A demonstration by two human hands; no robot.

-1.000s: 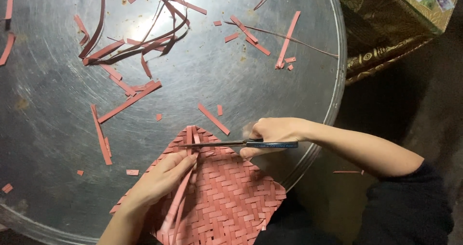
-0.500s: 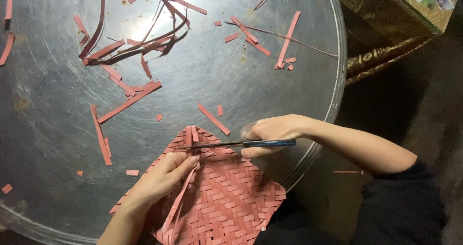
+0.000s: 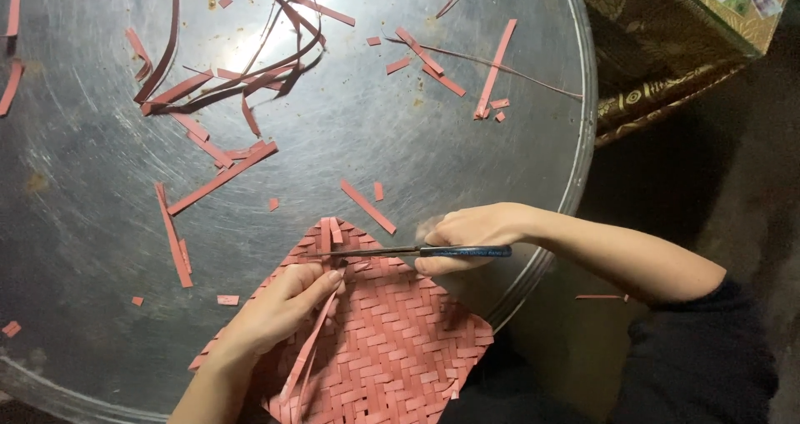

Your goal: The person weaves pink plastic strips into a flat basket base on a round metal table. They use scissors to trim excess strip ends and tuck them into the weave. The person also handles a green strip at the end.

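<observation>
A pink woven mat (image 3: 392, 341) of flat strips lies at the near edge of a round metal tray table (image 3: 75, 224). My right hand (image 3: 467, 234) grips a thin tool with a dark blue handle (image 3: 417, 250), whose metal tip points left into the mat's top corner. My left hand (image 3: 279, 307) rests on the mat's left side, fingertips close to the tool's tip, with loose pink strips (image 3: 304, 357) running under the palm.
Cut pink strips (image 3: 221, 178) and small scraps lie scattered over the tray. A tangle of long dark strips (image 3: 233, 82) sits at the far middle. A patterned gold-brown cloth (image 3: 658, 57) lies off the tray's right side.
The left hand's fingers have shifted slightly up toward the tool's tip. The right hand and tool stay almost where they were.
</observation>
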